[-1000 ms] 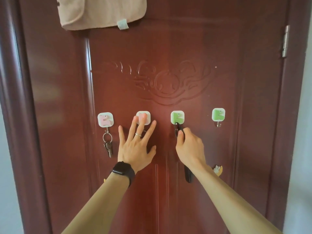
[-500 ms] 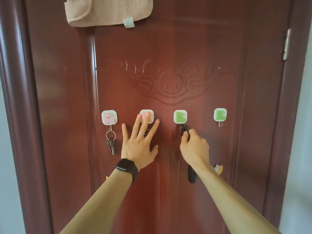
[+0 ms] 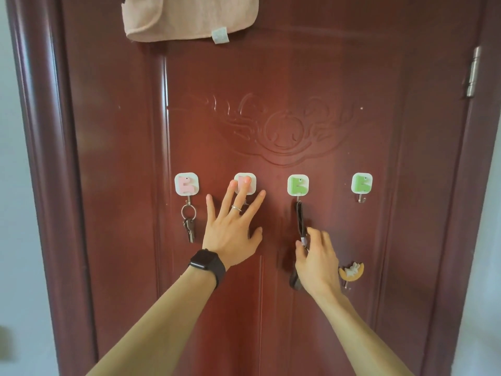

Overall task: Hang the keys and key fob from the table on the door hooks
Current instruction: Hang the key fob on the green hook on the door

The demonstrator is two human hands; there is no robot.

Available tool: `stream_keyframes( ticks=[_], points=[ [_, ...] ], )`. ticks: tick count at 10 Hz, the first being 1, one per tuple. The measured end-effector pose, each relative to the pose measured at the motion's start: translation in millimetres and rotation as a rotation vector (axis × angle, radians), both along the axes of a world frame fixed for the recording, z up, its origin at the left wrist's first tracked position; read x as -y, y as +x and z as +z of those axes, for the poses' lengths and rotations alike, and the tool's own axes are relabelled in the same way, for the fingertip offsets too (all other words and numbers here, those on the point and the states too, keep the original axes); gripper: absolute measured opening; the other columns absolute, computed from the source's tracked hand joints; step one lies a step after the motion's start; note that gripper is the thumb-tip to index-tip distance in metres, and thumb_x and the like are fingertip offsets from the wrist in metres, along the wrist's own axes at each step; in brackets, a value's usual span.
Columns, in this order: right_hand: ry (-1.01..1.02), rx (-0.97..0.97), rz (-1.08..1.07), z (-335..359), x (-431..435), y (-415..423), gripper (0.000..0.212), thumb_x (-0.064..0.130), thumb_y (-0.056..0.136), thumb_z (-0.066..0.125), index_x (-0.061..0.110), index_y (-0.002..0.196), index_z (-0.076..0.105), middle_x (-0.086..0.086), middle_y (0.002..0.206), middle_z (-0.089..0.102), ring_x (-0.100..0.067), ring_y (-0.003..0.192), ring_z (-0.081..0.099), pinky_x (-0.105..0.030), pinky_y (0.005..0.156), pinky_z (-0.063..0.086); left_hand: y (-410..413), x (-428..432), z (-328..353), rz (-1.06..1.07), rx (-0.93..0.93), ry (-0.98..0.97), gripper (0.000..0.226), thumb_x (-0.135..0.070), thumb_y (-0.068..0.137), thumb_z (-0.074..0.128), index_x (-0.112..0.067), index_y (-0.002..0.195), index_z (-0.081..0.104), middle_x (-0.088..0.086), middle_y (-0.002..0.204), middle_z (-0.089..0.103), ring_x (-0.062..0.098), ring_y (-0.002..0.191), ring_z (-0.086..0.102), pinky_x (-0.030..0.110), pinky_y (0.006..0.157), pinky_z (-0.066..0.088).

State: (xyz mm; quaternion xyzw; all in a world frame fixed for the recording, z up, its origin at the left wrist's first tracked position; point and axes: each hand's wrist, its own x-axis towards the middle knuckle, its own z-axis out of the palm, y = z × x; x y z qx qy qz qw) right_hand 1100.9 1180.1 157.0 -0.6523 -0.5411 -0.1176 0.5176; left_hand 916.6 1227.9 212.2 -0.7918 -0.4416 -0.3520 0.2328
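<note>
Four square hooks sit in a row on the red door point(image 3: 284, 77). A ring of keys point(image 3: 189, 222) hangs from the first pink hook point(image 3: 186, 184). My left hand point(image 3: 233, 229) lies flat on the door with fingers spread, its fingertips over the second pink hook point(image 3: 250, 178). The key fob's dark strap point(image 3: 299, 217) hangs from the first green hook point(image 3: 298, 185). My right hand point(image 3: 317, 259) pinches the strap at its metal clasp, and the fob body point(image 3: 294, 280) shows below, partly behind that hand. The far green hook point(image 3: 362, 182) is bare.
A beige towel point(image 3: 189, 17) hangs over the top of the door. A small moon-shaped hook point(image 3: 352, 271) sits low, right of my right wrist. The door hinge point(image 3: 473, 71) is at the right, and the dark frame point(image 3: 40, 185) at the left.
My right hand has slid down the strap from just under the green hook to the clasp, leaving the strap hanging on the hook. The left hand stays flat on the door.
</note>
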Motion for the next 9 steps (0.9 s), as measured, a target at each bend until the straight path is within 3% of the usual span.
stream_keyframes(
  ticks=[1,2,3,4,5,7,8,9],
  points=[
    [0.058,0.009,-0.068,-10.4,7.5,-6.9,0.041,0.015,0.09,0.069,0.008,0.129,0.059,-0.011,0.124,0.056,-0.034,0.107,0.06,-0.03,0.074,0.043,-19.4,12.0,0.2,-0.06,0.066,0.041,0.076,-0.043,0.092,0.049,-0.037,0.159,0.013,-0.001,0.17,0.009,0.026,0.157,0.009,0.059,0.124,0.013],
    [0.197,0.163,-0.103,-19.2,11.7,-20.0,0.044,0.012,0.081,0.074,0.01,0.124,0.063,-0.01,0.127,0.056,-0.033,0.108,0.054,-0.034,0.08,0.049,-53.3,15.4,-7.5,-0.002,0.207,0.091,0.075,-0.039,0.091,0.05,-0.03,0.159,0.021,-0.001,0.168,0.018,0.024,0.156,0.015,0.056,0.123,0.015],
    [0.223,0.311,-0.001,-18.7,7.5,-35.1,0.039,0.013,0.083,0.069,0.012,0.122,0.065,-0.005,0.135,0.057,-0.028,0.12,0.052,-0.04,0.095,0.052,-90.0,11.0,-14.8,0.07,0.344,0.079,0.072,-0.034,0.092,0.047,-0.028,0.159,0.02,-0.001,0.169,0.017,0.024,0.156,0.012,0.056,0.123,0.011],
    [0.194,0.419,0.067,-12.5,-8.4,-47.2,0.047,0.008,0.086,0.063,0.011,0.133,0.06,-0.005,0.147,0.052,-0.024,0.138,0.046,-0.038,0.106,0.044,-119.0,1.4,-21.8,0.153,0.407,0.025,0.066,-0.032,0.097,0.036,-0.032,0.159,0.015,-0.003,0.17,0.008,0.022,0.157,0.003,0.057,0.124,0.007],
    [0.156,0.476,0.021,-4.3,-21.8,-55.4,0.059,0.009,0.089,0.06,0.007,0.146,0.046,-0.009,0.157,0.041,-0.025,0.145,0.039,-0.037,0.11,0.036,-137.7,-12.7,-33.7,0.213,0.337,-0.031,0.061,-0.032,0.103,0.029,-0.038,0.159,0.005,-0.009,0.169,-0.006,0.016,0.156,-0.01,0.063,0.123,0.007],
    [0.026,0.568,-0.046,-18.0,-34.4,-51.7,0.065,0.025,0.098,0.042,0.009,0.157,0.022,-0.009,0.166,0.017,-0.025,0.154,0.016,-0.045,0.118,0.033,-145.1,-26.3,-38.4,0.26,0.264,-0.089,0.059,-0.047,0.101,0.011,-0.047,0.151,-0.02,-0.019,0.159,-0.031,0.005,0.144,-0.038,0.06,0.122,-0.007],
    [0.02,0.594,-0.032,-19.6,-34.0,-50.9,0.065,0.027,0.098,0.043,0.009,0.157,0.022,-0.009,0.166,0.018,-0.024,0.154,0.015,-0.045,0.116,0.036,-144.3,-25.5,-39.0,0.265,0.257,-0.085,0.057,-0.047,0.102,0.01,-0.048,0.149,-0.022,-0.021,0.156,-0.035,0.004,0.142,-0.04,0.059,0.122,-0.01],
    [0.055,0.525,0.023,-1.0,-16.4,-51.2,0.063,0.027,0.094,0.054,0.013,0.153,0.036,-0.006,0.164,0.028,-0.022,0.149,0.028,-0.046,0.107,0.047,-143.1,-23.0,-36.9,0.266,0.247,-0.093,0.057,-0.044,0.104,0.014,-0.048,0.149,-0.022,-0.022,0.154,-0.037,0.004,0.142,-0.04,0.058,0.122,-0.011]
  ],
)
